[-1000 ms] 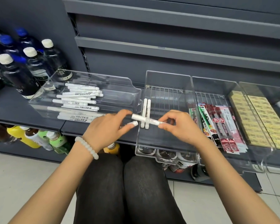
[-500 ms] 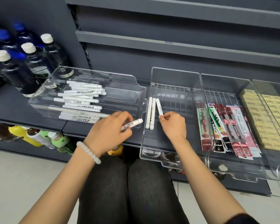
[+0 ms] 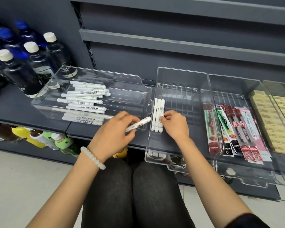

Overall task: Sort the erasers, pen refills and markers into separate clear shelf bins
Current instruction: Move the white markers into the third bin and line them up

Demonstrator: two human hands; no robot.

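Three white markers (image 3: 157, 111) lie side by side in the middle clear bin (image 3: 181, 70). My right hand (image 3: 175, 125) is inside that bin, its curled fingertips pinching the rightmost marker (image 3: 162, 107) of the three. My left hand (image 3: 112, 130) grips another white marker (image 3: 142, 122) just left of the middle bin, tip pointing right. The left clear bin (image 3: 105, 72) holds several more white markers (image 3: 85, 101). Packaged pen refills (image 3: 234, 129) fill the bin to the right (image 3: 234, 78). Tan erasers (image 3: 266, 116) sit in rows in the far right bin.
Dark water bottles (image 3: 31, 63) stand on the shelf left of the bins. Coloured drink bottles (image 3: 39, 137) lie on the lower shelf. Grey shelf boards (image 3: 171, 41) rise behind the bins. My knees (image 3: 130, 186) are below the shelf edge.
My right hand took a marker from between both hands, laid it in the middle bin and straightened it beside the other two. My left hand kept its own marker.
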